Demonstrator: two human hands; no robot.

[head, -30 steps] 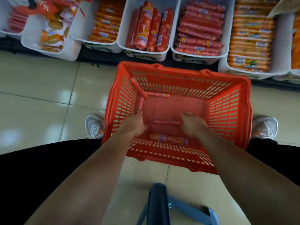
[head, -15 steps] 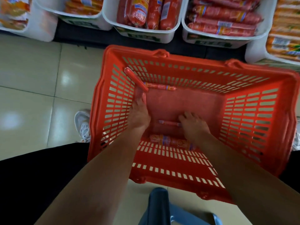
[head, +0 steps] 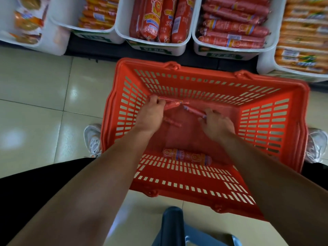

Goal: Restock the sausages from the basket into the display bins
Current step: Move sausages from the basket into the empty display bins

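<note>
Basket (head: 198,71): red plastic with slotted walls, set down on the tiled floor right in front of the bottom shelf, between the two shoes.

Left hand (head: 150,116): reached down into the far-left corner of the basket floor, fingers curled round a little bunch of thin sausage sticks (head: 174,102). It looks like two, but the count can't be told through the blur.

Right hand (head: 217,126): also inside the basket, near the middle of the floor. One thin stick (head: 194,110) is pinched at its end by the fingertips, with its other end pointed toward the left hand's bunch.

Loose stick (head: 173,122): lying on the basket floor between the two hands, apparently touched by neither.

Fat sausage (head: 187,156): orange-red label, laid flat along the near wall of the basket, well apart from both hands.

Display bins: white tubs lined up beyond the basket.
- The middle bin (head: 142,47) is packed with thick red sausages.
- The next bin right (head: 229,52) is stacked with slimmer red ones laid crosswise.
- The far-right bin (head: 264,63) and the bin to the left (head: 99,35) are filled with orange packs.
- The far-left bin (head: 53,41) is too blurred to read.

Shoes: white sneakers, with the left shoe (head: 92,137) and right shoe (head: 316,144) seen just beside the basket's walls.

Bottom edge: a dark blue object (head: 173,226) is seen there, but what it is can't be told.
</note>
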